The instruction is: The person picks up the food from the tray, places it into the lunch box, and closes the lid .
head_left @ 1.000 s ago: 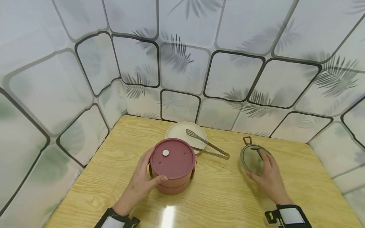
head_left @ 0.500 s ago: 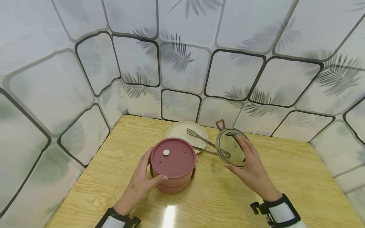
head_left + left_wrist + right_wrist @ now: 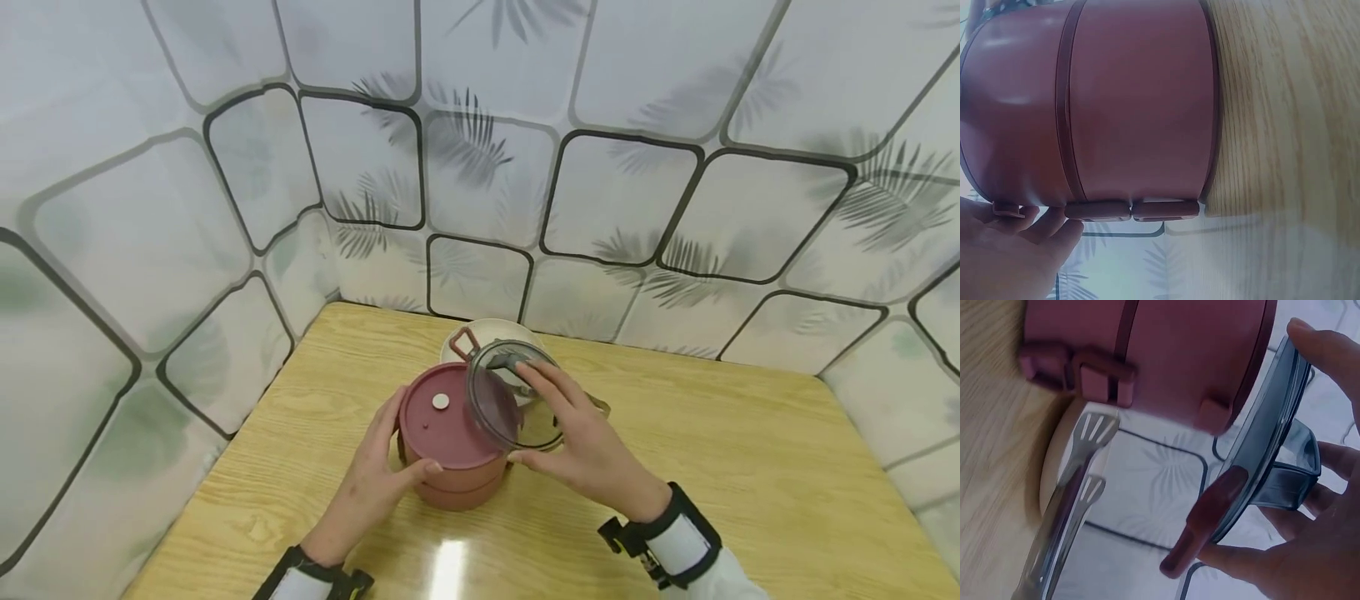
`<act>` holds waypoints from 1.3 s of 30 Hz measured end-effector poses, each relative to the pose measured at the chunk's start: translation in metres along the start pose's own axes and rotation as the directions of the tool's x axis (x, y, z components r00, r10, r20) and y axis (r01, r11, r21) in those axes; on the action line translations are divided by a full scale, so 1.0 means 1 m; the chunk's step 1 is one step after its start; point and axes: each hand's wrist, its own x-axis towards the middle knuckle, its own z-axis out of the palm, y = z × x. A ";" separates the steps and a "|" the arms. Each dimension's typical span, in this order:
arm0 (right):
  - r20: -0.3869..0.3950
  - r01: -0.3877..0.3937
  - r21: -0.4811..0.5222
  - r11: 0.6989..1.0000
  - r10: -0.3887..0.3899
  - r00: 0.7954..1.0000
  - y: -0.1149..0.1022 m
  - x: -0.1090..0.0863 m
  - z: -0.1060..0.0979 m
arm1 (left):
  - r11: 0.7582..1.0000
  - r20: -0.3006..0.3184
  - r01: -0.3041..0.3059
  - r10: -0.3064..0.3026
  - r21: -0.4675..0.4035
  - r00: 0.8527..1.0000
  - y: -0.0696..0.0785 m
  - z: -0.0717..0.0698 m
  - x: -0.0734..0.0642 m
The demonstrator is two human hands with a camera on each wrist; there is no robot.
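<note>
A dusty-red two-tier lunch box (image 3: pixel 427 442) with a flat lid and white button stands upright on the table. My left hand (image 3: pixel 365 483) holds its left side, thumb at the front; in the left wrist view, fingers (image 3: pixel 1063 234) reach around the box wall (image 3: pixel 1141 100). My right hand (image 3: pixel 596 446) grips a round glass lid (image 3: pixel 538 421) with a dark handle and a red side loop. From the head it overlaps the lunch box's right part; in the right wrist view the glass lid (image 3: pixel 1266 450) is tilted and held above the table, close to the box top.
Behind the box lies a white plate (image 3: pixel 491 327), partly hidden. Metal tongs (image 3: pixel 1063 519) with slotted ends rest across it, their bend (image 3: pixel 602 405) pointing right. The wooden table (image 3: pixel 735 450) ends at a patterned curtain (image 3: pixel 480 183) at the back and left.
My right hand has lifted the glass lid from the table's right side and carried it left, past the tongs, to the lunch box. The left hand and box stay put.
</note>
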 end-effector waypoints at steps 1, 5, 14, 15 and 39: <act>0.016 0.006 0.008 1.000 -0.006 1.000 -0.002 0.002 0.002 | 1.000 0.000 -0.002 0.002 -0.001 1.000 0.000 0.000 0.000; 0.061 0.032 0.037 0.999 -0.034 0.998 -0.010 0.009 0.010 | 1.000 0.003 -0.016 0.016 0.008 1.000 -0.001 0.000 -0.001; 0.130 0.149 -0.010 0.989 -0.147 0.981 -0.021 0.022 0.018 | 0.995 -0.003 0.022 -0.022 -0.101 1.000 -0.004 0.000 -0.001; 0.133 0.159 -0.023 0.987 -0.155 0.979 -0.021 0.023 0.018 | 0.992 -0.002 0.039 -0.040 -0.118 0.999 -0.005 0.000 -0.002; 0.292 0.297 -0.004 0.955 -0.283 0.914 -0.017 0.053 0.018 | 0.956 0.028 0.056 -0.050 -0.287 0.998 0.007 -0.008 -0.001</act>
